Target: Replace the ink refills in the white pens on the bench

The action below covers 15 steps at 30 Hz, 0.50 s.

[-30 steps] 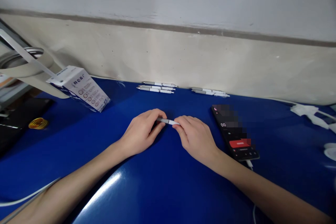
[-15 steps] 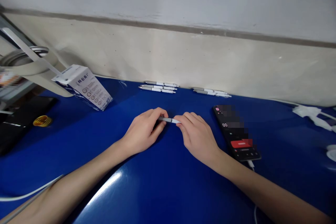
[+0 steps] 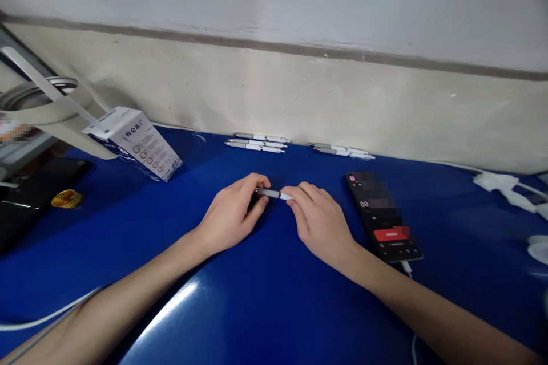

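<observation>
At nine o'clock, a white carton carries large dark Chinese characters with a lowercase "e" among them, too unclear to read fully; its small print is illegible. At four o'clock, a black smartphone shows white "00"; its other screen text is pixelated.

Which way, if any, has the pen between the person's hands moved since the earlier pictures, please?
Yes, slightly: the pen has shifted away from the person, a little closer to the pens lying by the wall.
</observation>
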Each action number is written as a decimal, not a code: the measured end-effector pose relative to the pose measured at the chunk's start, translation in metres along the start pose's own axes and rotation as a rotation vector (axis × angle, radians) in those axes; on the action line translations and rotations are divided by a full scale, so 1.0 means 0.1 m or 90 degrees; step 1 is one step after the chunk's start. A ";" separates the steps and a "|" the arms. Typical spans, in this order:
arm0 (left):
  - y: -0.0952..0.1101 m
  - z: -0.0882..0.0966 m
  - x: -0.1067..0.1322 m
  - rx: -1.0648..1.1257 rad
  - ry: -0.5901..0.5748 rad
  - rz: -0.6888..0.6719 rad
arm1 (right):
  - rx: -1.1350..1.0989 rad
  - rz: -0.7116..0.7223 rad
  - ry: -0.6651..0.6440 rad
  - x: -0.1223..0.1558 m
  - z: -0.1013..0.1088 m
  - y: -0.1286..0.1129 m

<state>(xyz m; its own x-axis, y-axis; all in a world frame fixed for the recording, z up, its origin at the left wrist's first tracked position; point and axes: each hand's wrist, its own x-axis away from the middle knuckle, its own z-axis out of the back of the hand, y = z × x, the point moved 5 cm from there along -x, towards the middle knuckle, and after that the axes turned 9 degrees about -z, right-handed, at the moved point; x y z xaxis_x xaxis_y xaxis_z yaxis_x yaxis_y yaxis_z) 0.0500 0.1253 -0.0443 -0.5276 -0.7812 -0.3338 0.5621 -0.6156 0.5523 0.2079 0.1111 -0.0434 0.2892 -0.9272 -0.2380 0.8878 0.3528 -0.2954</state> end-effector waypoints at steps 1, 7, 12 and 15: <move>0.00 0.00 0.00 0.001 0.000 0.002 | 0.000 -0.001 0.000 0.00 0.00 0.00; -0.02 0.01 -0.03 -0.010 -0.004 0.027 | -0.005 -0.001 -0.003 0.01 0.00 0.00; -0.03 0.02 -0.01 0.022 0.014 0.031 | -0.004 -0.006 -0.001 0.01 0.00 0.00; -0.02 0.02 -0.01 0.029 0.012 0.025 | -0.009 -0.008 -0.001 0.00 -0.01 0.01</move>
<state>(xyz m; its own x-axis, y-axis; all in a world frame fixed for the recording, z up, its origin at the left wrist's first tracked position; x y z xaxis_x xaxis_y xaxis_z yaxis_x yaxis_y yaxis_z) 0.0480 0.1278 -0.0438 -0.4930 -0.8071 -0.3249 0.5529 -0.5789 0.5993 0.2085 0.1113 -0.0445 0.2790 -0.9316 -0.2329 0.8859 0.3433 -0.3119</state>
